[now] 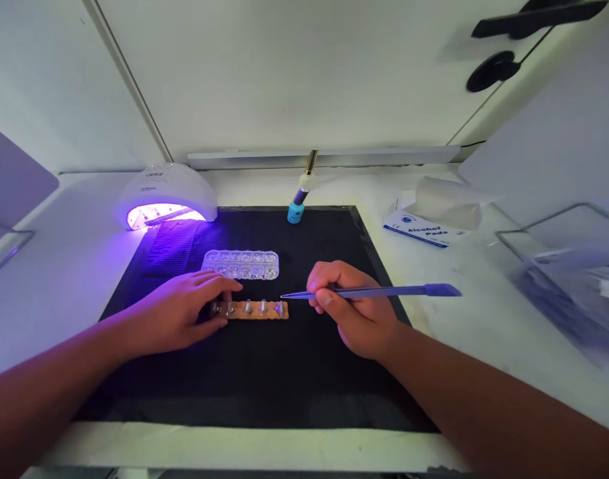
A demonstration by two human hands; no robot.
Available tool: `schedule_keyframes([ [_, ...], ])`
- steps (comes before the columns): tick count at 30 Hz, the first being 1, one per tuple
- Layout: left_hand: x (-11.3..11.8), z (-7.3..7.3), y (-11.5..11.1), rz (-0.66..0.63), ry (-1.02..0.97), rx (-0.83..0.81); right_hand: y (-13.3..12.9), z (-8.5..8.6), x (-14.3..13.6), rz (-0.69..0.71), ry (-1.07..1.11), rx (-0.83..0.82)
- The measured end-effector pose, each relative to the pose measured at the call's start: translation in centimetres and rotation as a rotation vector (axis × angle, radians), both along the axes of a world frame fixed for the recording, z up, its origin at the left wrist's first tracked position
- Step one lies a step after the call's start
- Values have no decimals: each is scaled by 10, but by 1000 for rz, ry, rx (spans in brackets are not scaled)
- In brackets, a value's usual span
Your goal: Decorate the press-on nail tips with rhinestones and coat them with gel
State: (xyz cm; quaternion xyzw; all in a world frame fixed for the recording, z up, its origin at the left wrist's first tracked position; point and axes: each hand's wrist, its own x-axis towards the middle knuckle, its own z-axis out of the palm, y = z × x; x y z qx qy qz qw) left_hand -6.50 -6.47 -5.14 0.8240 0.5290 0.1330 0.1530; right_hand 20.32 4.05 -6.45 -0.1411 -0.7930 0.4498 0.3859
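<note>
My left hand reaches in from the left, its thumb and fingers closed on the left end of a narrow tan strip. Several small, shiny nail tips stand along this strip in a row. My right hand grips slim bluish-purple tweezers between thumb and fingers, pen-like. Their fine tip points left, just above the strip's right end, close to the last nail tip. Whether a tiny piece sits at that tip is too small to tell. Behind the strip lies a clear compartment case of small glittery pieces.
A white nail lamp glows purple at the back left. A blue polish bottle stands at the black mat's back edge. An alcohol pads box lies to the right, near a wire rack with plastic bags.
</note>
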Motion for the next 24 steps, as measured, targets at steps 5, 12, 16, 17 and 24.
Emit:
schedule_keyframes([
  [5,11,-2,2,-55,-37,56,2,2,-7,-27,-18,10],
  [12,6,-8,2,-67,-65,3,2,12,-11,-77,-57,50],
  [16,-1,-7,-1,-122,-133,35,8,31,-14,-15,-109,109],
  [17,-2,-4,-2,-125,-160,45,11,34,-16,-1,-116,118],
  [24,-3,35,10,22,-140,25,31,16,-26,-25,-55,56],
])
